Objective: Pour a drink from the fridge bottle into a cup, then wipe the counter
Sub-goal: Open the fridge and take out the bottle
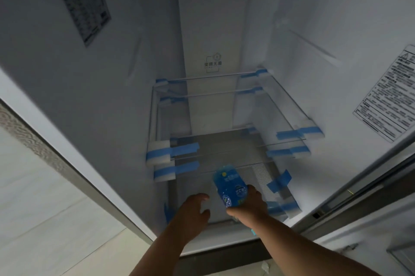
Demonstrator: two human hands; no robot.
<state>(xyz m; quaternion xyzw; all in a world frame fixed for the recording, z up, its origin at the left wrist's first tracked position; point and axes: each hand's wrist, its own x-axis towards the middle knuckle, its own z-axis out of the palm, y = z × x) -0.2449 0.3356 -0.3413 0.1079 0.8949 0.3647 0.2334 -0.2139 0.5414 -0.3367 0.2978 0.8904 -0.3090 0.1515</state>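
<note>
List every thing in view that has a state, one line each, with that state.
fridge: open, unlit inside.
bottle: blue-labelled, lying tilted, gripped by the right hand, bottom end pointing into the fridge.
right hand: fingers curled round the bottle.
left hand: fingers loosely spread, holding nothing, beside the bottle.
glass shelves: in place, bare, corners padded with foam and blue tape.

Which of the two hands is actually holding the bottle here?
The right hand grips the blue-labelled bottle inside the open fridge. The left hand hangs beside it, fingers loose, holding nothing.
</note>
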